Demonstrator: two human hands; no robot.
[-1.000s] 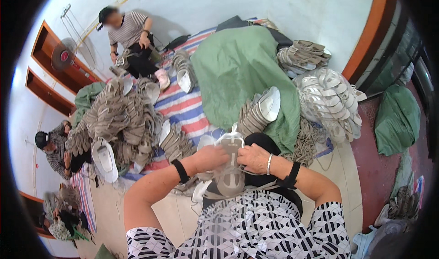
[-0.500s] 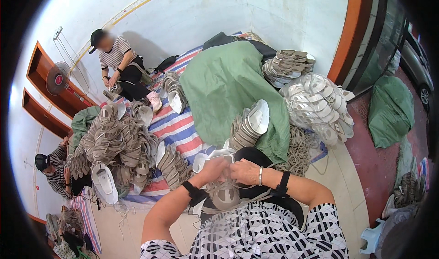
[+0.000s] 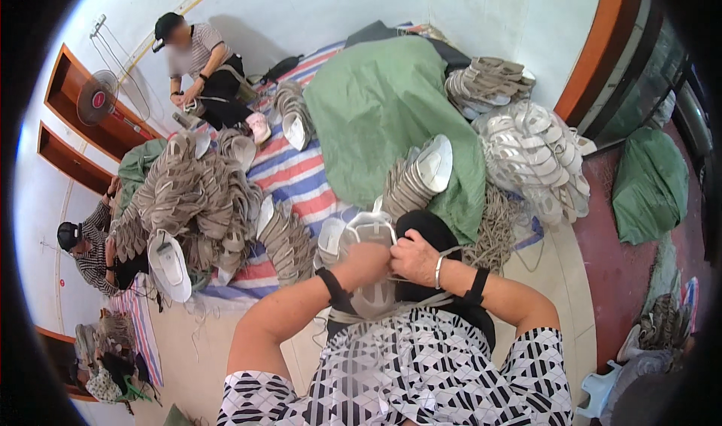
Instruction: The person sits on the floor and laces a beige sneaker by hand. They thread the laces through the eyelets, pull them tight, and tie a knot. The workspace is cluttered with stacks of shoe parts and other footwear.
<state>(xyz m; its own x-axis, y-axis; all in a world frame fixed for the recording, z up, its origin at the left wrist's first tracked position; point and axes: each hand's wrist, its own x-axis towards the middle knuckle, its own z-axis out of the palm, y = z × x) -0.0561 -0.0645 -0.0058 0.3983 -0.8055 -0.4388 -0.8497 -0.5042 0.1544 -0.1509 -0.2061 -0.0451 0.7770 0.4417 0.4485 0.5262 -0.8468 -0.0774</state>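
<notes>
A beige shoe upper (image 3: 380,298) with a pale lining lies in my lap, toe toward me. Across its opening reaches my left hand (image 3: 367,262), curled and smeared by motion, so its grip cannot be made out. Against the upper's right edge, my right hand (image 3: 414,257) is closed with bent fingers, and a thin beige shoelace shows beneath it. Loose laces (image 3: 432,302) run across my lap. Just beyond my hands stands a nested stack of shoe uppers (image 3: 402,189), its white lining facing up. Another pale upper (image 3: 331,238) sits beside my left wrist.
A large green sack (image 3: 383,95) lies on the striped sheet (image 3: 289,174). Piles of uppers (image 3: 184,193) fill the left, with white ones (image 3: 530,155) at right near a heap of laces (image 3: 492,234). Two people (image 3: 203,65) work at the left. A blue stool (image 3: 598,388) stands lower right.
My hands were close together over the upper; now they sit slightly lower along it, the left one blurred. The whole view has shifted a little, with the room appearing higher on the right.
</notes>
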